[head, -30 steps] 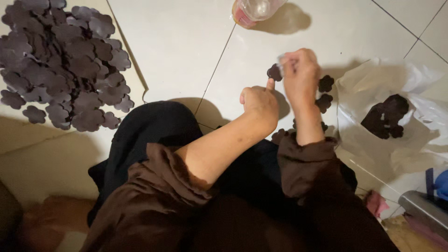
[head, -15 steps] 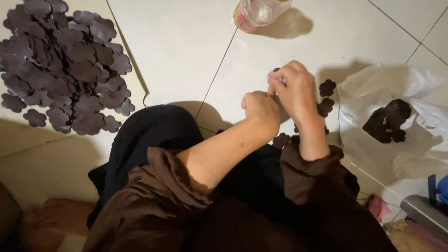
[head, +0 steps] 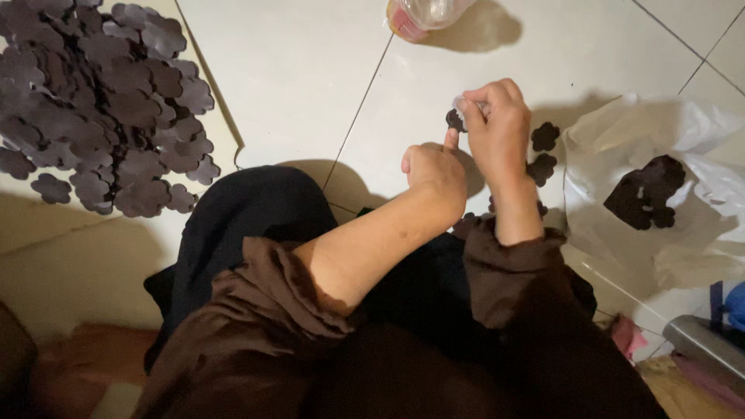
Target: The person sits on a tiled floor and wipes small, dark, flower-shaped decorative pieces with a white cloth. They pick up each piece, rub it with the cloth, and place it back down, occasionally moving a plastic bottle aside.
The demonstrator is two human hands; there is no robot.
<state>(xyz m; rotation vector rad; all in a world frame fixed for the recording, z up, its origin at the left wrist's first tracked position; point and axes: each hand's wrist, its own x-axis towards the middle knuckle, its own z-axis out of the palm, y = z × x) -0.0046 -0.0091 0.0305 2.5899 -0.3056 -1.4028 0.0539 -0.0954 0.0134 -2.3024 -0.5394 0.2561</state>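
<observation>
From the head camera, the right hand (head: 498, 128) pinches a small dark flower-shaped cutout (head: 455, 120) between its fingertips, together with a bit of clear film. The left hand (head: 434, 172) sits just below and left of it, loosely curled, its forefinger raised to touch the cutout's lower edge. Loose cutouts (head: 544, 137) lie just right of the right hand; beyond them a white plastic bag (head: 683, 132). Far left lies a big pile of cutouts (head: 101, 101).
</observation>
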